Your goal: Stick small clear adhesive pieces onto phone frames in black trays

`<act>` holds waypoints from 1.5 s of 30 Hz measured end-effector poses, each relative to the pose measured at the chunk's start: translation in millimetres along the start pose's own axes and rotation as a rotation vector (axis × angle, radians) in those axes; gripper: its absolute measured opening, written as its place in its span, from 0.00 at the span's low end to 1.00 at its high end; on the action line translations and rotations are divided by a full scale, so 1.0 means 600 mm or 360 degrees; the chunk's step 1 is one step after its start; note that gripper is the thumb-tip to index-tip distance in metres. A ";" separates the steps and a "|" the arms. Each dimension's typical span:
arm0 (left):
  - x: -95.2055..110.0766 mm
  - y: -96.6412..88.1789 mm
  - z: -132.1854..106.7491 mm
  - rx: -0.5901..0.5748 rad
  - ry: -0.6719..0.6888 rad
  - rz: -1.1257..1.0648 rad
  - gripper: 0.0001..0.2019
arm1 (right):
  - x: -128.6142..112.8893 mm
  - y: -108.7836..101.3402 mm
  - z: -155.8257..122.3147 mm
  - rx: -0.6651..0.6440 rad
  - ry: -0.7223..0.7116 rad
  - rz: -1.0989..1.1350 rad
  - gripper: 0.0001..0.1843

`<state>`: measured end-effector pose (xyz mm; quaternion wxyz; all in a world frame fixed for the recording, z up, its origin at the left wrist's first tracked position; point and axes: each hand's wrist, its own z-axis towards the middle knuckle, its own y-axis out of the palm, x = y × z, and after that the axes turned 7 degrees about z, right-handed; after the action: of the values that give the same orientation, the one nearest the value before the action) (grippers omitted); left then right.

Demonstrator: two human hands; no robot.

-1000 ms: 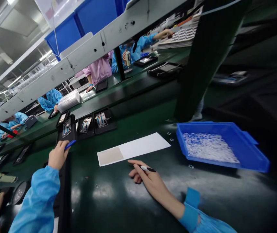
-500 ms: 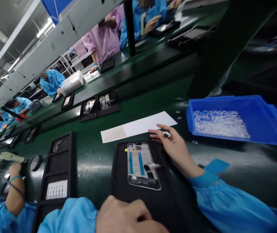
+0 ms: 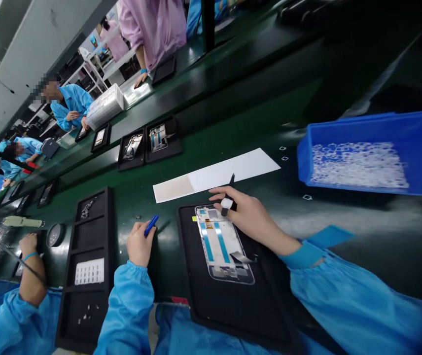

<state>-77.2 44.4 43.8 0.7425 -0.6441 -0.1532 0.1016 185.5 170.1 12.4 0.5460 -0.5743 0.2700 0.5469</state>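
Observation:
My left hand (image 3: 139, 245) is closed round a short blue pen-like tool (image 3: 151, 225), just above the green bench between two black trays. My right hand (image 3: 246, 212) reaches over the top of the phone frame (image 3: 224, 246), its index finger stretched out. A black pointed tool (image 3: 232, 180) is tucked in that hand, and a small white piece with a dark edge (image 3: 227, 203) shows at the fingers; its kind is unclear. Blue strips and a loose silvery flap are on the frame, which lies in a black tray (image 3: 229, 308).
A white paper strip (image 3: 233, 170) lies behind the tray. At right stands a blue bin (image 3: 418, 158) of small white pieces. A compartmented black tray (image 3: 85, 296) holds small parts. A co-worker's hand (image 3: 28, 244) is at far left; other people work across the bench.
My left hand has moved away from the near edge, left and forward, and its blue tool now shows. My right hand has shifted left over the phone frame's top. The view has tilted down.

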 end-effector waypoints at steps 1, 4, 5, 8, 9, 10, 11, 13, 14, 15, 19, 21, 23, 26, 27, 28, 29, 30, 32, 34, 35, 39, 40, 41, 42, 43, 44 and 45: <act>-0.003 0.005 0.002 -0.0001 -0.0006 -0.0008 0.06 | -0.002 0.003 0.002 0.0001 -0.0006 0.0004 0.17; -0.006 0.009 0.009 -0.0021 0.0004 -0.0039 0.04 | -0.007 0.013 0.009 -0.0013 -0.0006 -0.0012 0.18; -0.006 0.007 0.010 -0.0035 0.0009 -0.0040 0.04 | -0.009 0.016 0.011 -0.0018 0.0000 -0.0032 0.17; -0.002 -0.002 0.009 0.0024 0.0077 -0.0127 0.03 | -0.022 0.021 0.010 0.0056 -0.0031 -0.0091 0.16; 0.003 -0.006 0.005 0.0126 0.0134 -0.0204 0.03 | -0.030 0.022 0.006 0.0100 -0.0051 -0.0068 0.15; 0.011 -0.009 0.000 0.0280 0.0208 -0.0299 0.04 | -0.039 0.025 0.002 0.0119 -0.0062 0.0007 0.15; 0.022 -0.013 -0.006 0.0470 0.0298 -0.0395 0.04 | -0.050 0.029 -0.004 0.0095 -0.0049 0.0142 0.14; 0.050 -0.018 -0.018 0.0825 0.0513 -0.0517 0.03 | -0.071 0.040 -0.018 -0.0117 0.0065 0.0556 0.15; 0.065 -0.019 -0.023 0.0942 0.0628 -0.0539 0.03 | -0.080 0.046 -0.024 -0.0270 0.0155 0.0783 0.16; 0.079 -0.020 -0.027 0.1020 0.0739 -0.0548 0.04 | -0.087 0.053 -0.030 -0.0410 0.0246 0.0977 0.17; 0.115 -0.014 -0.026 0.1104 0.0939 -0.0556 0.07 | -0.098 0.066 -0.042 -0.0576 0.0591 0.1442 0.21; 0.122 -0.011 -0.019 0.1110 0.0949 -0.0559 0.07 | -0.096 0.063 -0.043 -0.0550 0.0745 0.1649 0.23; 0.127 -0.011 -0.013 0.1115 0.0999 -0.0578 0.07 | -0.094 0.056 -0.041 -0.0551 0.0846 0.1843 0.24; 0.139 -0.015 -0.015 0.1108 0.1054 -0.0641 0.07 | -0.093 0.048 -0.036 -0.0567 0.0889 0.2005 0.23; 0.144 -0.017 -0.017 0.1084 0.1049 -0.0674 0.07 | -0.092 0.046 -0.034 -0.0561 0.0886 0.2028 0.23; 0.148 -0.018 -0.018 0.1044 0.1049 -0.0710 0.07 | -0.092 0.044 -0.032 -0.0547 0.0879 0.2037 0.23; 0.150 -0.020 -0.017 0.0985 0.1066 -0.0744 0.06 | -0.091 0.042 -0.030 -0.0517 0.0869 0.2034 0.23; 0.150 -0.022 -0.011 0.0933 0.1094 -0.0770 0.06 | -0.090 0.039 -0.028 -0.0472 0.0859 0.2025 0.22; 0.139 -0.028 0.021 0.0861 0.1095 -0.0747 0.07 | -0.087 0.035 -0.023 -0.0345 0.0830 0.2011 0.22; 0.114 -0.035 0.086 0.0783 0.0882 -0.0547 0.10 | -0.083 0.031 -0.018 -0.0222 0.0798 0.2013 0.23; 0.098 -0.039 0.129 0.0685 0.0637 -0.0357 0.12 | -0.080 0.029 -0.016 -0.0184 0.0788 0.2018 0.24; 0.028 -0.047 0.306 0.0064 0.0030 0.0358 0.20 | -0.069 0.028 -0.009 -0.0138 0.0798 0.2053 0.23; 0.014 -0.046 0.339 -0.0009 -0.0020 0.0419 0.22 | -0.066 0.028 -0.008 -0.0131 0.0803 0.2075 0.22; 0.002 -0.044 0.365 -0.0062 -0.0044 0.0457 0.24 | -0.064 0.028 -0.007 -0.0125 0.0807 0.2098 0.22; -0.007 -0.041 0.384 -0.0113 -0.0057 0.0497 0.25 | -0.061 0.028 -0.006 -0.0128 0.0810 0.2122 0.22; -0.014 -0.038 0.397 -0.0158 -0.0061 0.0535 0.25 | -0.059 0.027 -0.004 -0.0136 0.0811 0.2145 0.22; -0.020 -0.034 0.405 -0.0192 -0.0057 0.0570 0.24 | -0.057 0.025 -0.003 -0.0149 0.0812 0.2168 0.22; -0.024 -0.031 0.410 -0.0214 -0.0048 0.0600 0.21 | -0.056 0.024 -0.002 -0.0161 0.0811 0.2191 0.22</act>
<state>-179.8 264.1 91.1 0.6633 -0.7078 -0.0473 0.2381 164.3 155.8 38.4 -0.0278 -0.4086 0.6625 0.6272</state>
